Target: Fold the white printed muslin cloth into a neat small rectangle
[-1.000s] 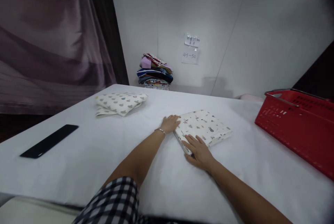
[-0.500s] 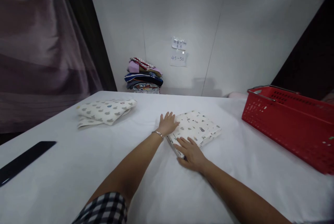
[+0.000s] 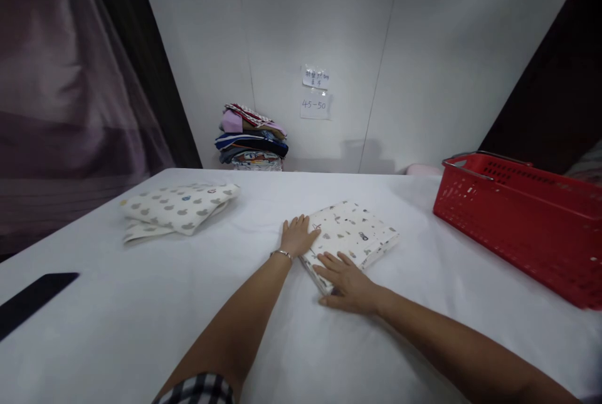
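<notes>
A folded white cloth (image 3: 350,228) with small grey and dark printed figures lies on the white-covered table (image 3: 226,303) in front of me. My left hand (image 3: 298,238), a bracelet at its wrist, rests with spread fingers on the cloth's left corner. At the near edge, my right hand (image 3: 345,281) lies with fingers apart, the fingertips on top of the cloth and the thumb by its lower corner. Neither hand grips anything. To the left is another loosely folded white cloth (image 3: 181,208) with grey apple-like prints, away from both hands.
A red plastic basket (image 3: 512,222) with metal handles stands at the right. Behind the table's far edge is a stack of folded fabrics (image 3: 253,140). A flat black object (image 3: 35,297) lies at the left edge. Paper signs (image 3: 315,93) hang on the wall.
The view has shifted slightly. Both hands stay on the folded cloth with fingers spread; the right hand has slid a little toward me, and the cloth lies almost as before.
</notes>
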The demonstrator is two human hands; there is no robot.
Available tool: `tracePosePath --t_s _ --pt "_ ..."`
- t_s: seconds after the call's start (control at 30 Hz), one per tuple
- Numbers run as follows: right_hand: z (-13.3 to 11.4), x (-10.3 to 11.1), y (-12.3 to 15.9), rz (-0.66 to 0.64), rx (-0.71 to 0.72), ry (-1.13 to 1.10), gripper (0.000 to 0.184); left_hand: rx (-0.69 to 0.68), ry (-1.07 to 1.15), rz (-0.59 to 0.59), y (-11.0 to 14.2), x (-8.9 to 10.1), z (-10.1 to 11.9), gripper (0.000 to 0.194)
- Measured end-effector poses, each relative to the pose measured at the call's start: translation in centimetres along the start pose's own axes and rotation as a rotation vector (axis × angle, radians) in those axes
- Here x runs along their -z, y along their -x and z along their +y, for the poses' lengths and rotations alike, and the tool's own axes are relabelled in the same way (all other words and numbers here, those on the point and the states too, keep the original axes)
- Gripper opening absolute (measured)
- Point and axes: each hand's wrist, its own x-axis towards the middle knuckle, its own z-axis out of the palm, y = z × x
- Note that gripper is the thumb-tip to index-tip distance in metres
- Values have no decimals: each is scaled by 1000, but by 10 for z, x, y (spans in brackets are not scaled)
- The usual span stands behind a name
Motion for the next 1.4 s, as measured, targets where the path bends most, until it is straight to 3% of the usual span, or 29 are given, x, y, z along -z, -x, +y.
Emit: tracePosePath --t_s 0.07,0.23,0.33,0.43,0.57,0.8,0.93,1.03,1.17,1.27,1.4 --pt "6 19 -10 -40 -23 -91 71 -8 -17 15 1 0 1 69" --pt "45 52 -73 72 -206 -50 56 -18 -48 59 4 -1 3 65" --pt "75 47 -108 25 -342 29 60 -9 -49 62 3 -3 2 66" --pt "95 27 -122 -18 -397 71 66 -12 -56 57 2 -5 1 65" --pt "102 9 -122 -18 -402 74 71 -16 -68 63 2 -5 1 63" --pt "130 36 -117 -63 -463 118 72 -12 -60 58 2 -4 2 64" --pt "152 33 -105 -64 -522 139 71 -20 -61 54 1 -5 2 66" --pt "156 28 -103 -54 -520 114 73 -19 -61 48 1 -4 2 66" --pt "160 38 -104 -78 -509 73 74 -16 -70 50 3 -3 3 65" --pt "170 47 -89 -48 -567 106 75 -14 -69 43 3 -3 3 65" --pt "183 42 -59 -58 -675 90 72 -5 -48 12 3 -1 3 66"
